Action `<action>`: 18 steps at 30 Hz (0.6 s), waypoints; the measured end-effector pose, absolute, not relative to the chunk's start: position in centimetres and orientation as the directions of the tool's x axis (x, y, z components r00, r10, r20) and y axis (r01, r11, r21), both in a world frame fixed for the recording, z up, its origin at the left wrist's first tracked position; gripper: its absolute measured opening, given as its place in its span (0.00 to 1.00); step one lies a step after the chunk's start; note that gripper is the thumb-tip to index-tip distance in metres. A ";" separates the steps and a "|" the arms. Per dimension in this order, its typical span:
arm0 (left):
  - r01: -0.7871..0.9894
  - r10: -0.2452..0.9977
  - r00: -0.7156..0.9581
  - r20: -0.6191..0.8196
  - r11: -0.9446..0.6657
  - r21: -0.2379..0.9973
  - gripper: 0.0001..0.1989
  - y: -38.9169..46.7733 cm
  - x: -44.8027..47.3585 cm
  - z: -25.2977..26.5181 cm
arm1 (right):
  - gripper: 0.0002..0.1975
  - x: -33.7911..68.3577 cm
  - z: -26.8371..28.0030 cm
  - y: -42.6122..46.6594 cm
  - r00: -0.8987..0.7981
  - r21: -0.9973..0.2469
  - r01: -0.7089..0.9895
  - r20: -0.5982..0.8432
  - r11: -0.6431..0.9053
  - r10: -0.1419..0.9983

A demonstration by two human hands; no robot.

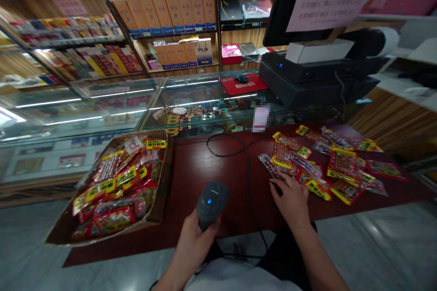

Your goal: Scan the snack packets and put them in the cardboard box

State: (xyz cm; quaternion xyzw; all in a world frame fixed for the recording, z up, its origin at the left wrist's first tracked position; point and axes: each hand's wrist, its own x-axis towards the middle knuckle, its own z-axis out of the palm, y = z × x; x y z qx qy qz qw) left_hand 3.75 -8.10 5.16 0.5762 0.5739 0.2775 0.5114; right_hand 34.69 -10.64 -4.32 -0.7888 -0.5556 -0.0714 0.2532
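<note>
My left hand is wrapped around the handle of a dark barcode scanner, which shows a small blue light. My right hand is at the near left edge of a spread of packaged snacks. Its fingers are closed at the lower end of a slim snack packet with clear and purplish wrapping. Around it lie red and yellow snack packets, several overlapping. At the left, an open cardboard box holds many similar packets.
The scanner's black cable loops over the dark red table. Behind stands a glass display counter with a red mouse pad. A monitor and black till equipment are at the right. Stocked shelves line the wall.
</note>
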 end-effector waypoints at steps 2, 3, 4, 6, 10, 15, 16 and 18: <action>0.398 0.950 0.173 -0.261 0.175 0.900 0.11 -8.0 4.0 5.3 | 0.14 34.8 -4.1 -10.4 0.443 -0.392 0.873 0.392 -0.289 0.806; 0.405 0.951 0.168 -0.260 0.174 0.898 0.11 -8.0 4.1 5.4 | 0.16 35.0 -3.9 -10.2 0.485 -0.405 0.853 0.380 -0.329 0.788; 0.406 0.951 0.167 -0.262 0.175 0.897 0.11 -8.0 4.2 5.4 | 0.17 35.3 -3.7 -9.9 0.514 -0.396 0.840 0.364 -0.371 0.776; 0.392 0.948 0.173 -0.269 0.184 0.901 0.11 -8.0 4.3 5.4 | 0.19 35.8 -3.2 -9.3 0.520 -0.328 0.846 0.332 -0.421 0.787; 0.358 0.947 0.177 -0.268 0.191 0.914 0.12 -8.0 4.3 5.2 | 0.15 35.7 -2.9 -8.7 0.485 -0.355 0.856 0.302 -0.375 0.821; 0.364 0.943 0.168 -0.288 0.212 0.907 0.12 -8.4 3.4 5.4 | 0.16 33.6 -1.7 -8.9 0.554 -0.845 0.491 0.116 -0.212 0.824; 0.370 0.940 0.169 -0.295 0.217 0.903 0.12 -8.5 3.2 5.4 | 0.16 32.9 -1.2 -8.9 0.543 -0.897 0.404 0.077 -0.180 0.836; 0.383 0.937 0.169 -0.304 0.222 0.897 0.11 -8.6 3.0 5.5 | 0.18 31.3 -0.4 -8.4 0.470 -0.958 0.243 -0.019 -0.150 0.882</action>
